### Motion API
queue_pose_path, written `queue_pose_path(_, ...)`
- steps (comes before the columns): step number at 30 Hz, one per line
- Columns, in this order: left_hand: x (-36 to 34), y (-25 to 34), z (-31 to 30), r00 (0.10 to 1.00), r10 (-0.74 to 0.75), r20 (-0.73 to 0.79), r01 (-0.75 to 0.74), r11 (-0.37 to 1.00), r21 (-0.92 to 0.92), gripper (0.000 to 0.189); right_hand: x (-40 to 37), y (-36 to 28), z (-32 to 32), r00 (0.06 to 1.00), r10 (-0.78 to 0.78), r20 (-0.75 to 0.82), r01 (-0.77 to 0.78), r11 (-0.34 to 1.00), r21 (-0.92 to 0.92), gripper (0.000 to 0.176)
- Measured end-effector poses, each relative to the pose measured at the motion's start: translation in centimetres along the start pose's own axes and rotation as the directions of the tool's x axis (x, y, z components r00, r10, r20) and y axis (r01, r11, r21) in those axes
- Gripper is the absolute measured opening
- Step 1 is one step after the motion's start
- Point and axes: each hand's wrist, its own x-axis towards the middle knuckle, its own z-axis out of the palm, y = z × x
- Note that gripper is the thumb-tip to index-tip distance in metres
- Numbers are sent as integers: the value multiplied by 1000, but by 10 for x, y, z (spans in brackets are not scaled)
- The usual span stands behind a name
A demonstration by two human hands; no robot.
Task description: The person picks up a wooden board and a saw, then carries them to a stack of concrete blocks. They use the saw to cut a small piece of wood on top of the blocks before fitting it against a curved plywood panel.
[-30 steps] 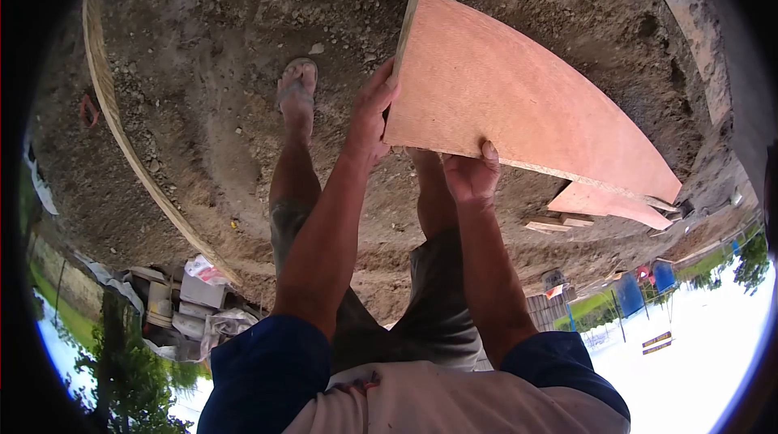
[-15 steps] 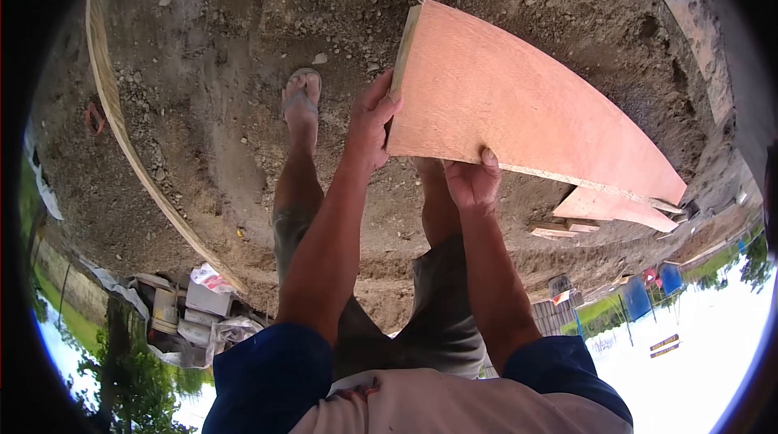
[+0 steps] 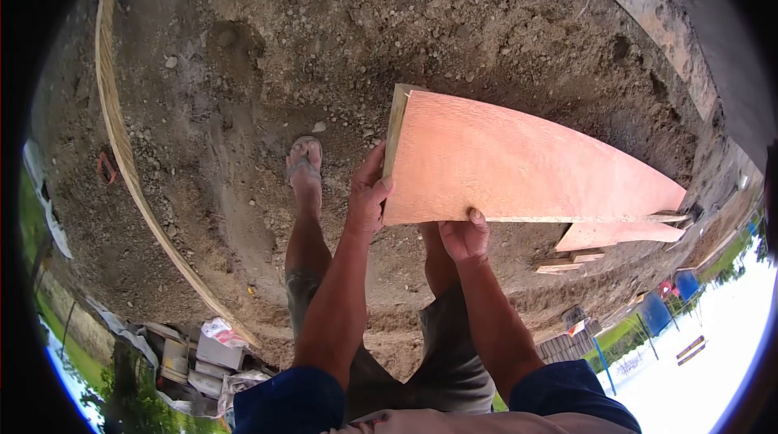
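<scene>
A long plywood panel (image 3: 519, 158) with a pinkish face and a wooden batten (image 3: 396, 130) along its short end is held out in front of my legs. At that short end my left hand (image 3: 369, 195) grips the batten, fingers behind and thumb at the front edge. My right hand (image 3: 464, 237) is closed on the near long edge, its thumb on the face and its fingers hidden underneath. The panel's far end reaches to the right, close to a smaller plywood piece (image 3: 604, 235) on the ground.
Short wood offcuts (image 3: 571, 261) lie beside the smaller piece. A long timber strip (image 3: 134, 162) runs along the left, with a red-orange object (image 3: 105, 167) beyond it. Buckets and containers (image 3: 207, 361) are piled at lower left. A concrete edge (image 3: 656, 12) borders the upper right.
The panel's left end and both hands sit lower in the view, with the near edge now closer to level. Both grips stay the same, and the view itself has shifted somewhat.
</scene>
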Motion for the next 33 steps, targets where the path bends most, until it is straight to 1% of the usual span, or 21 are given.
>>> queue_pose_path(5,1,4,5,1000,0,14,0,1000,14,80,0,0,-3,1000,1,2,-1,1000,12,45)
queue_pose_path(11,3,5,1,1000,-17,8,17,999,49,80,2,-1,-3,1000,22,1,-22,1000,18,49)
queue_pose_path(14,7,8,3,999,-34,15,34,999,12,78,4,1,4,1000,-19,-23,18,999,-40,52)
queue_pose_path(16,3,8,4,997,-68,-20,68,997,-33,73,6,-3,-20,1000,5,-4,-5,1000,1,53)
queue_pose_path(17,5,5,0,996,-83,-40,81,995,-52,70,3,-3,-23,999,-1,-41,0,1000,-7,52)
queue_pose_path(20,12,1,-3,985,-99,-139,89,993,-74,61,15,-2,-15,997,-15,-81,12,999,-31,49)
queue_pose_path(22,18,-2,-4,977,-131,-166,114,987,-111,57,17,-2,-12,995,-22,-102,18,999,-39,46)
queue_pose_path(23,20,-2,-3,974,-145,-173,124,984,-128,56,19,-2,-10,993,-34,-116,28,998,-50,41)
queue_pose_path(26,24,6,6,949,-209,-234,173,971,-163,54,24,-6,-2,991,-3,-132,-4,999,-49,39)
queue_pose_path(29,27,15,17,925,-234,-299,193,968,-159,52,27,-7,7,986,-8,-166,-2,998,-60,36)
queue_pose_path(32,33,13,16,933,-222,-282,186,971,-152,52,29,-9,14,984,-16,-180,8,999,-46,35)
queue_pose_path(33,34,12,15,930,-229,-289,198,971,-133,52,31,-9,15,979,-15,-205,9,999,-31,35)
